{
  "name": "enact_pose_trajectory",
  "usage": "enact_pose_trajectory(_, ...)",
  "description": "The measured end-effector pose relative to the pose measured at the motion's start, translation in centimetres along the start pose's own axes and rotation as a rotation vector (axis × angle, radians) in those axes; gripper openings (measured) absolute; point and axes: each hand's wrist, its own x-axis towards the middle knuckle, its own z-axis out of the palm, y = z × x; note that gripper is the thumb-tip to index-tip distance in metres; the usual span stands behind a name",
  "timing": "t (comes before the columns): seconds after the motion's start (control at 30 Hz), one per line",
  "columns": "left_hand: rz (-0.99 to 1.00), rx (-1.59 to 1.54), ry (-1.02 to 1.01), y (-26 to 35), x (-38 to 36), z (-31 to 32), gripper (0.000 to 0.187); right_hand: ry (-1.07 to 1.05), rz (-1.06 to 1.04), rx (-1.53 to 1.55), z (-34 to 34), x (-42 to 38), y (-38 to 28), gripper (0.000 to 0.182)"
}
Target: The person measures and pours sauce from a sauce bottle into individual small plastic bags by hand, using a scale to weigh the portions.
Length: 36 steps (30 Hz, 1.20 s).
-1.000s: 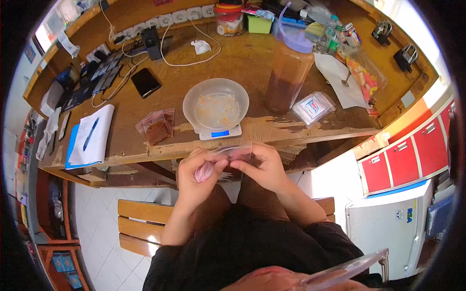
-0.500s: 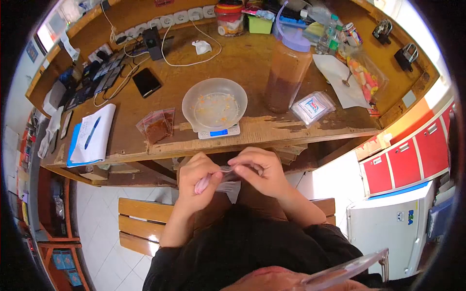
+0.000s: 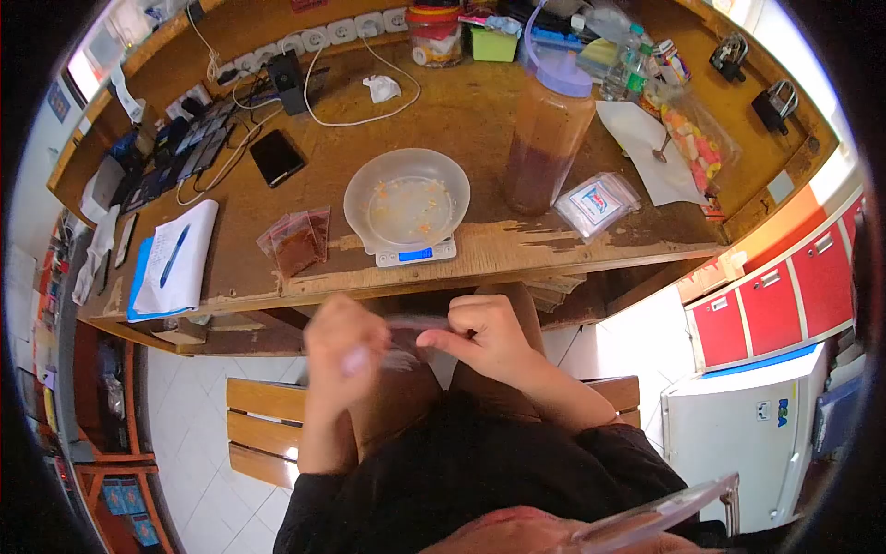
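My left hand [image 3: 346, 346], smeared by motion, is closed with a pale pink piece [image 3: 354, 360] showing at its palm side. A clear plastic bag [image 3: 413, 323], blurred, stretches from it to my right hand [image 3: 484, 337]. The right fingers are curled on the bag's end, and the thumb points left. Both hands are over my lap, just below the table edge. Beyond them, a translucent bowl [image 3: 407, 198] with orange-yellow crumbs stands on a small digital scale [image 3: 415, 254] with a lit blue display. Small zip bags of reddish-brown powder [image 3: 300, 242] lie left of the scale.
A tall bottle with a lilac lid [image 3: 551, 138] stands right of the bowl, beside a pack of clear bags [image 3: 595, 205]. Leftward are a phone [image 3: 277, 157] and a notebook with a pen [image 3: 175, 258]. A white cable [image 3: 365, 124] loops behind. The wooden table edge [image 3: 517, 268] fronts my hands.
My left hand has moved left and slightly toward me. My right hand has shifted a little, its thumb now extended. The hands are farther apart, with the plastic stretched between them.
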Motion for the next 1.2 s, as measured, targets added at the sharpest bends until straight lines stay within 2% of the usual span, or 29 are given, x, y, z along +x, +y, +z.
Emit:
enact_pose_trajectory(0.1,-0.326,-0.114,0.377,-3.8,0.9,-2.9,0.014,0.065,0.063,0.059,-0.4,-0.4,0.9,0.049)
enact_pose_trajectory(0.17,-0.525,-0.002,0.477,-4.7,4.1,-4.3,0.018,0.067,0.096,0.047,-0.7,-0.6,0.8,0.047)
enact_pose_trajectory(0.2,-0.525,-0.003,0.477,-4.9,4.0,-4.5,0.018,0.085,0.104,0.061,-0.7,-0.8,1.0,0.038)
enact_pose_trajectory(0.23,-0.381,0.346,0.431,-5.3,4.0,-4.4,0.028,0.104,0.111,0.074,-0.7,-0.9,1.0,0.03)
enact_pose_trajectory(0.27,-0.224,0.688,0.377,-5.7,4.2,-4.3,0.04,0.107,0.107,0.069,-0.6,-0.8,0.7,0.03)
enact_pose_trajectory(0.33,-0.149,0.174,0.202,-4.1,2.8,-2.0,0.056,0.27,0.015,0.067,-0.2,-0.5,-0.2,0.014)
enact_pose_trajectory(0.37,-0.131,0.079,0.002,-2.2,1.8,-1.2,0.064,0.276,0.02,0.066,-0.4,-0.3,-0.4,0.014)
enact_pose_trajectory(0.4,-0.25,-0.274,-0.24,-0.3,1.1,-0.5,0.07,0.217,-0.127,-0.037,-0.8,0.0,-0.4,0.018)
enact_pose_trajectory(0.43,-0.325,-0.66,-0.376,0.5,0.7,0.9,0.077,0.154,-0.272,-0.138,-1.1,0.0,-0.4,0.024)
enact_pose_trajectory(0.47,-0.394,-0.839,-0.406,0.4,-0.8,2.6,0.076,0.045,-0.221,-0.107,-1.2,-0.3,-0.4,0.025)
enact_pose_trajectory(0.5,-0.494,-0.98,-0.412,1.4,-0.7,3.4,0.076,0.042,-0.217,-0.107,-1.2,-0.6,-0.2,0.025)
enact_pose_trajectory(0.57,-0.595,-1.082,-0.439,0.8,-1.3,4.2,0.075,-0.073,-0.238,-0.159,-1.0,-1.0,0.6,0.024)
enact_pose_trajectory(0.7,-0.625,-1.129,-0.479,-0.7,-2.0,4.6,0.071,-0.054,-0.219,-0.211,-1.2,-1.5,0.9,0.017)
enact_pose_trajectory(0.77,-0.659,-0.983,-0.367,-0.7,-2.1,4.5,0.056,0.013,-0.201,-0.239,-1.6,-1.2,0.7,0.016)
enact_pose_trajectory(0.8,-0.658,-0.982,-0.371,-0.6,-2.0,4.8,0.056,0.083,-0.179,-0.265,-1.7,-1.1,0.6,0.014)
enact_pose_trajectory(0.87,-0.168,-0.07,0.208,-0.4,-1.5,5.7,0.033,0.131,-0.096,-0.187,-1.9,-1.2,0.6,0.014)
enact_pose_trajectory(0.93,-0.104,-0.011,0.186,0.1,-1.8,5.6,0.026,0.154,0.097,0.027,-1.9,-1.4,0.3,0.014)
enact_pose_trajectory(1.0,-0.004,0.091,0.106,1.2,-1.0,5.7,0.017,0.106,0.108,0.088,-1.7,-1.6,0.7,0.013)
enact_pose_trajectory(1.2,-0.072,0.005,-0.015,1.2,-0.8,6.2,0.016,0.026,0.148,0.184,-1.3,-2.3,1.3,0.011)
